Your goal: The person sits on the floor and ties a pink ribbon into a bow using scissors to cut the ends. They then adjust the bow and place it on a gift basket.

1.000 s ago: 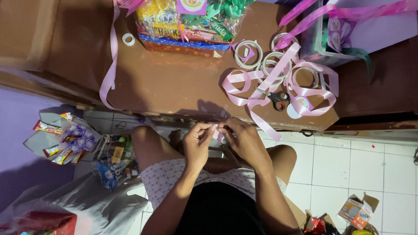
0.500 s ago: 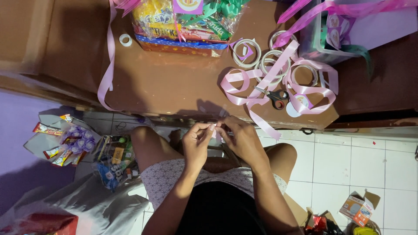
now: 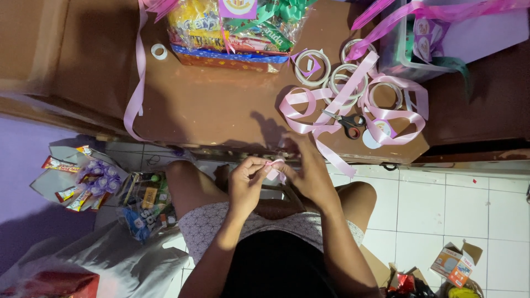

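small pink ribbon piece (image 3: pixel 274 167) pinched between both hands, held over lap just off table edge. left hand (image 3: pixel 247 181) fingers closed on it, right hand (image 3: pixel 310 175) gripping other end. on brown table (image 3: pixel 210 105) above: scissors (image 3: pixel 346 122) lying in loose pink ribbon (image 3: pixel 331 105), tape rolls (image 3: pixel 345 80), snack basket (image 3: pixel 234 30). snack packs (image 3: pixel 83 182) on floor, left.

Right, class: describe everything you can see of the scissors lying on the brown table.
The scissors lie flat on the brown table, near its front edge, to the right of the hands. The blades look like grey metal, shut or nearly so, pointing up and left; the dark handle loops, one with a red trim, face down and right. They rest among loops of pink ribbon, which touch or overlap the blades. Neither hand touches them. A round white sticker-like disc sits just beside the handles.
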